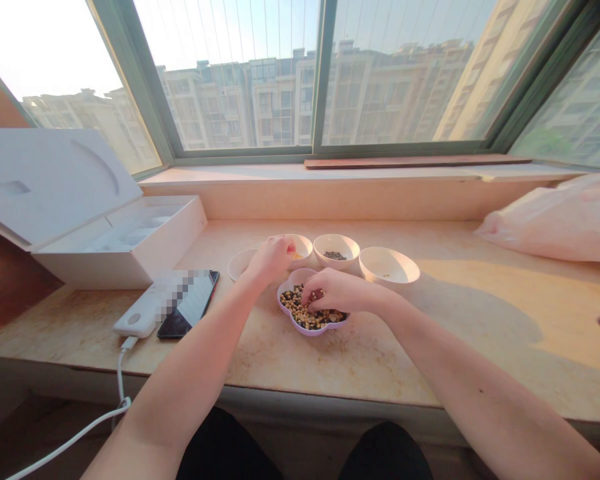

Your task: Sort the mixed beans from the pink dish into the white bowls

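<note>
A lilac flower-shaped dish (286, 312) of mixed yellow and dark beans (303, 313) sits on the stone sill in front of me. My right hand (337, 292) rests over the dish, fingers pinched together on a reddish bean. My left hand (270, 259) is closed in a pinch over a small white bowl (303, 247) that holds yellow grains. Behind stand a white bowl with dark beans (336, 249), another white bowl (390, 267) with a few specks, and a shallow white bowl (240, 263) partly hidden by my left hand.
An open white box (125, 240) with its lid raised stands at the left. A white power bank (147, 310) with a cable and a black phone (187, 313) lie beside it. A pink plastic bag (560, 220) lies at the right. The window runs behind.
</note>
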`<move>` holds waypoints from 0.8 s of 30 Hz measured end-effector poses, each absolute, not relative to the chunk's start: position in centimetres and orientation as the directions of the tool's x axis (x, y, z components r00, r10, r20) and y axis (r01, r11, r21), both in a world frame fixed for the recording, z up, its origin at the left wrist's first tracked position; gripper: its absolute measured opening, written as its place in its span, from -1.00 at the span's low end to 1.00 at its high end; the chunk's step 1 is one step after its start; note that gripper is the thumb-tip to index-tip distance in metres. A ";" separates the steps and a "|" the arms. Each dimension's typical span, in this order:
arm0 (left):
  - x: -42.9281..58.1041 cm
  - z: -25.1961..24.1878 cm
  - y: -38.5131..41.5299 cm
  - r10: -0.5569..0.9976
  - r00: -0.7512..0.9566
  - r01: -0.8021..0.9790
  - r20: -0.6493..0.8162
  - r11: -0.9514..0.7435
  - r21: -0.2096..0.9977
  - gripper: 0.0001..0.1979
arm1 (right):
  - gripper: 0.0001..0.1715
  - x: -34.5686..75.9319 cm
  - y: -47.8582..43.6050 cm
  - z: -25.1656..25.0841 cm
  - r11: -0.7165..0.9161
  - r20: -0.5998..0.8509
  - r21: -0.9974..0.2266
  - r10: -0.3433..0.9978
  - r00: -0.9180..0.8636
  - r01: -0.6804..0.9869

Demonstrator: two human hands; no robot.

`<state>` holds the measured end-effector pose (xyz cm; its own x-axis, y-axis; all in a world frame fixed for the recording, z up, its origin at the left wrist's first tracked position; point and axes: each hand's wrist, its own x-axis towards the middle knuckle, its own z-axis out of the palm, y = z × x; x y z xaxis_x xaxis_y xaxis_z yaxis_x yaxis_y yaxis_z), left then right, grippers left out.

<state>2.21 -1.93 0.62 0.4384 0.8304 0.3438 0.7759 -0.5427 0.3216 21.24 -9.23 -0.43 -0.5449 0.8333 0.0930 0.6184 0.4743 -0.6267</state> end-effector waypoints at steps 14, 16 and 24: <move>2.4 2.0 -3.5 0.809 0.487 0.695 0.330 -0.588 0.415 -0.82 | -0.87 20.9 -9.4 0.8 0.498 0.028 -0.613 0.790 -0.612 0.614; 2.4 2.1 -3.7 0.808 0.488 0.657 0.330 -0.589 0.471 -0.85 | -0.86 20.9 -9.3 0.7 0.499 0.055 -0.610 0.802 -0.595 0.616; 3.0 1.8 -4.5 0.796 0.605 0.246 0.025 -0.217 0.945 -0.88 | -0.78 21.4 -8.6 1.1 0.444 0.292 -0.631 0.896 -0.335 0.636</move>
